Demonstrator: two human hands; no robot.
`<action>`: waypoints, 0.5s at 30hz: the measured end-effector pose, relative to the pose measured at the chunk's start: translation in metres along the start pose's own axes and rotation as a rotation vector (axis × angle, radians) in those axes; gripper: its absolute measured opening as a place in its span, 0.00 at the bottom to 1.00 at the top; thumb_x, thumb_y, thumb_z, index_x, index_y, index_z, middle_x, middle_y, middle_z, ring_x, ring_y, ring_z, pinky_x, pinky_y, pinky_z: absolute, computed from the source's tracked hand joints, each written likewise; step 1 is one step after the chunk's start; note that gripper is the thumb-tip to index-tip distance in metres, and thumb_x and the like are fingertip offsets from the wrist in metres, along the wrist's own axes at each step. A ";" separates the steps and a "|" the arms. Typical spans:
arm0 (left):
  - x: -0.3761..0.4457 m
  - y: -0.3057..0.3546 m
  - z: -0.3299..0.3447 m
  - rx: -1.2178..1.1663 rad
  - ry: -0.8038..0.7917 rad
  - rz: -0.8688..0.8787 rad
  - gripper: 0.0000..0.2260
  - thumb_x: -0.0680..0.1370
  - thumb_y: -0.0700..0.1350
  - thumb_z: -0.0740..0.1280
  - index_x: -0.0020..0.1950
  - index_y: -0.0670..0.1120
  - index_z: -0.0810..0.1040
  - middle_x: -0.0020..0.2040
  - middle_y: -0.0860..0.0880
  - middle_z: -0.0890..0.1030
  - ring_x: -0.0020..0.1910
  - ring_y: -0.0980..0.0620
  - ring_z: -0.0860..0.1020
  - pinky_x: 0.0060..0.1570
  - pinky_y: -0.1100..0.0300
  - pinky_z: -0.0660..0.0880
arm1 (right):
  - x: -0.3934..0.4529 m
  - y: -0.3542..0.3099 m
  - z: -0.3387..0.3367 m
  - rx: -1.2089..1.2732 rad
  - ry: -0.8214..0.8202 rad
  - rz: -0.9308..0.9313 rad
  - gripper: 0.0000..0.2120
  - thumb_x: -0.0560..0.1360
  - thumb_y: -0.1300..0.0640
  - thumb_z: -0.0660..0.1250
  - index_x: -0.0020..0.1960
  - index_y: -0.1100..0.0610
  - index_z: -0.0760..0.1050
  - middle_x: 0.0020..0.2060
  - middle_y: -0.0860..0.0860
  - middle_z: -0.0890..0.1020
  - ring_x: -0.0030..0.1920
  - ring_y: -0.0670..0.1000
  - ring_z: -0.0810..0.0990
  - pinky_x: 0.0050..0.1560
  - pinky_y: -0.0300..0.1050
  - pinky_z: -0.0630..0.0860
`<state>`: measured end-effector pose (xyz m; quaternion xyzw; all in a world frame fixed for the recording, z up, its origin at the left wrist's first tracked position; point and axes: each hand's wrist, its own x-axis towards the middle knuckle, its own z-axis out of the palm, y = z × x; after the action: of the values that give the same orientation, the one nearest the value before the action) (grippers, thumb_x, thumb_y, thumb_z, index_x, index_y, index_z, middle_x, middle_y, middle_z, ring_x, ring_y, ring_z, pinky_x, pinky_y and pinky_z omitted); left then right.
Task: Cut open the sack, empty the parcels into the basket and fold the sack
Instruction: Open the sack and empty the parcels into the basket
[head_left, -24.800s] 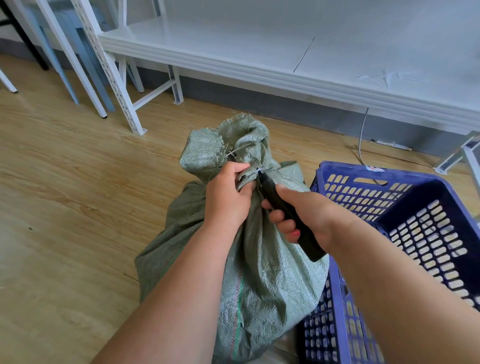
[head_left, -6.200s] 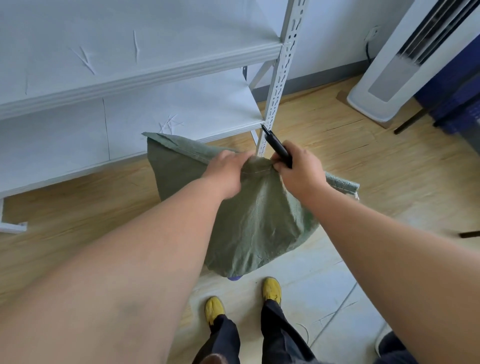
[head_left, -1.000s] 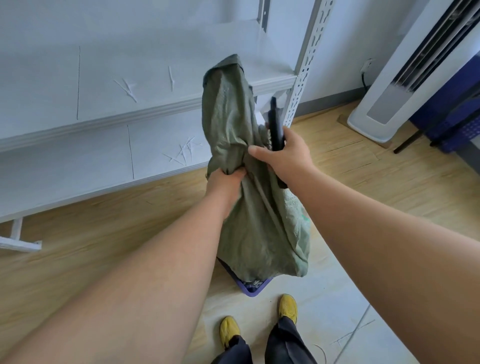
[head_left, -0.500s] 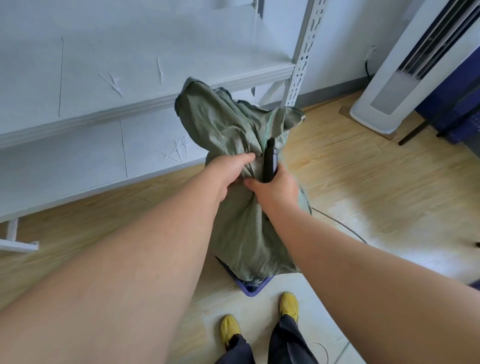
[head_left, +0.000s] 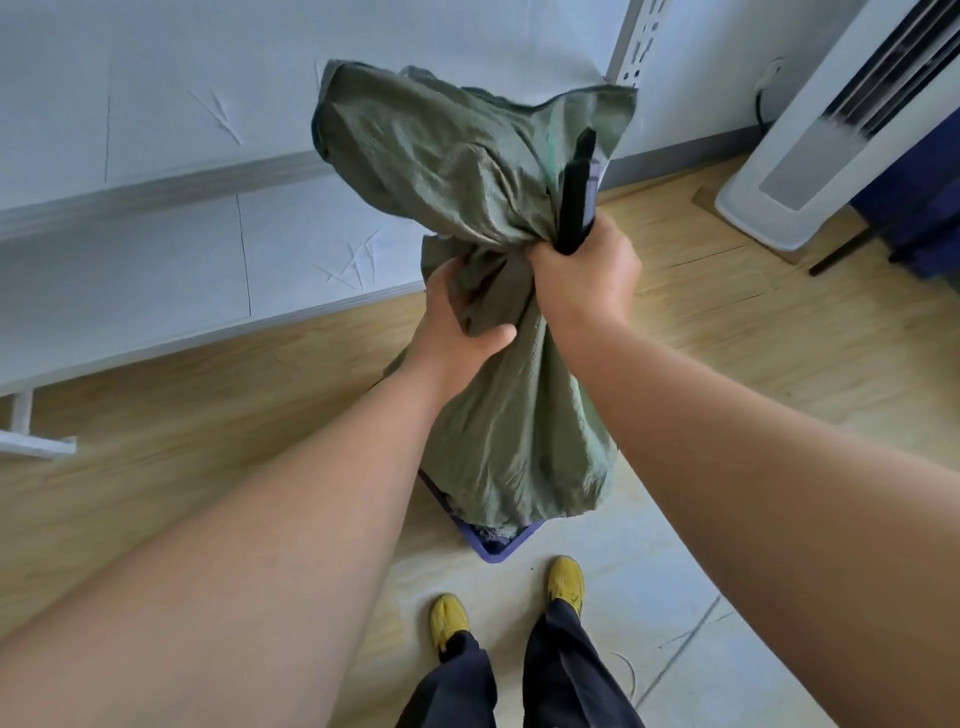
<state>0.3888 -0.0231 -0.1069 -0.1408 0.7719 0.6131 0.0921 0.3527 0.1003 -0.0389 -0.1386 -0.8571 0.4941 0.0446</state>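
Two hands hold the green sack (head_left: 467, 171) bunched above the blue basket (head_left: 501, 545) on the floor: left hand (head_left: 457, 332) fingers curled into its middle, right hand (head_left: 587, 280) gripping cloth and the black cutter (head_left: 576, 192). Cutting and emptying look done; folding remains. Compared with half a second ago, the sack is raised higher.

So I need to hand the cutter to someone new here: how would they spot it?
Find the green woven sack held up in front of the white shelving, above the blue basket. At its bunched middle, the right hand grips sack and cutter together. The cutter is the slim black bar sticking straight up from that fist, the only hard dark thing against the cloth.
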 end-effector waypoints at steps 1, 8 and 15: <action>0.000 0.000 -0.001 -0.012 0.011 0.006 0.42 0.68 0.49 0.75 0.75 0.57 0.54 0.69 0.53 0.70 0.66 0.54 0.72 0.67 0.50 0.70 | 0.001 0.001 0.000 0.013 0.000 0.001 0.04 0.70 0.59 0.66 0.45 0.55 0.73 0.35 0.47 0.77 0.39 0.51 0.78 0.40 0.47 0.77; -0.011 -0.005 -0.006 0.069 0.009 -0.015 0.42 0.71 0.46 0.76 0.76 0.54 0.52 0.68 0.53 0.68 0.63 0.57 0.69 0.63 0.56 0.68 | 0.003 -0.008 0.000 0.010 -0.058 -0.007 0.04 0.70 0.57 0.67 0.42 0.56 0.73 0.35 0.51 0.78 0.38 0.53 0.78 0.37 0.47 0.77; -0.019 -0.008 0.019 0.123 0.041 -0.179 0.29 0.72 0.57 0.72 0.69 0.50 0.68 0.56 0.53 0.78 0.54 0.51 0.75 0.53 0.58 0.71 | 0.001 -0.013 0.009 0.305 -0.403 0.403 0.10 0.70 0.60 0.74 0.43 0.61 0.73 0.21 0.53 0.75 0.21 0.50 0.72 0.28 0.42 0.75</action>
<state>0.4091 -0.0043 -0.1131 -0.2155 0.7943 0.5507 0.1392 0.3477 0.0867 -0.0329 -0.1964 -0.7200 0.6334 -0.2045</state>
